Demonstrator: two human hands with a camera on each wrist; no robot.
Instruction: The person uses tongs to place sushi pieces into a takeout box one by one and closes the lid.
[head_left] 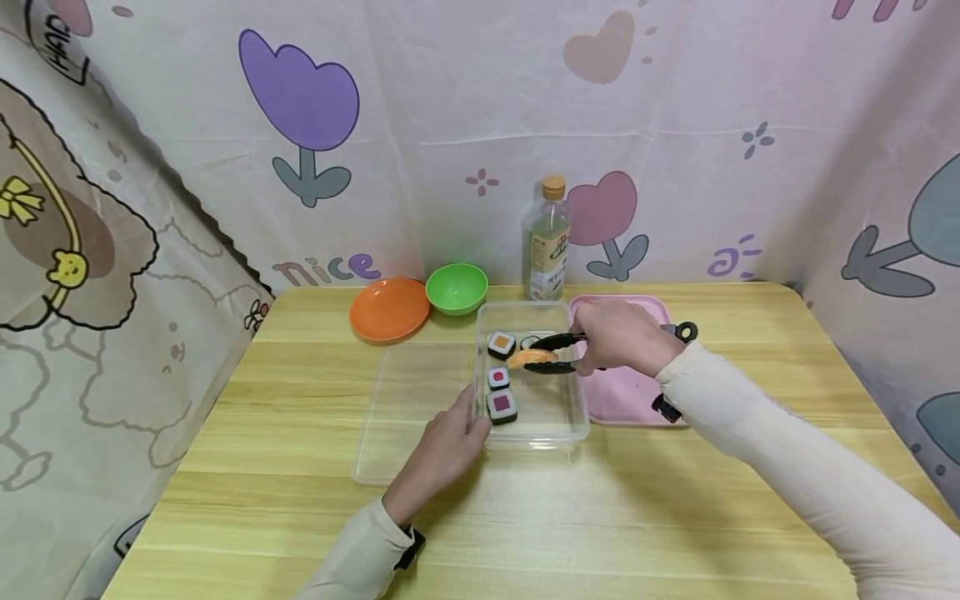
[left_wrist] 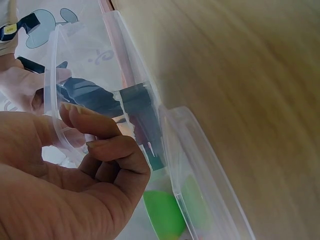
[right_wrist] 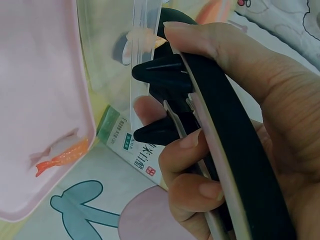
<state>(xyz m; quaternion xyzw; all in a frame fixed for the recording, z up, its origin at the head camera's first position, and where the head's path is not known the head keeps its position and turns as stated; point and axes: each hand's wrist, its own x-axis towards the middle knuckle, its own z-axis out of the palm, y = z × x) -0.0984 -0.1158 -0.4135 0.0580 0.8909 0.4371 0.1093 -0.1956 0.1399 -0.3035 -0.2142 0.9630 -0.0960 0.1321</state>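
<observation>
Head view only: wooden table [head_left: 525,517], orange plate [head_left: 388,309], green bowl [head_left: 456,287], lid [head_left: 408,408] lying flat left of the box
Right wrist view only: small orange shrimp piece [right_wrist: 62,156] on the pink tray [right_wrist: 35,100]; bottle label seen close
Left wrist view only: fingers [left_wrist: 95,122] hooked over the box rim
Count: 1 clear box [head_left: 573,417], 1 lid, 1 tray, 1 plate, 1 bowl, 1 bottle [head_left: 547,242], 1 tongs [head_left: 558,354], 3 sushi rolls in a row at the box's left side [head_left: 501,375], 1 more roll partly hidden behind the tongs, 1 orange piece [head_left: 531,358]
Left hand [head_left: 450,442]: curled on the box's near left corner, gripping the rim
Right hand [head_left: 618,337]: closed round the black tongs, squeezing both arms together
Orange piece: pinched in the tong tips, inside the box's rim and just above its floor, left of the right hand, beside the far roll
Box: on the table between lid and tray, touching the left hand
</observation>
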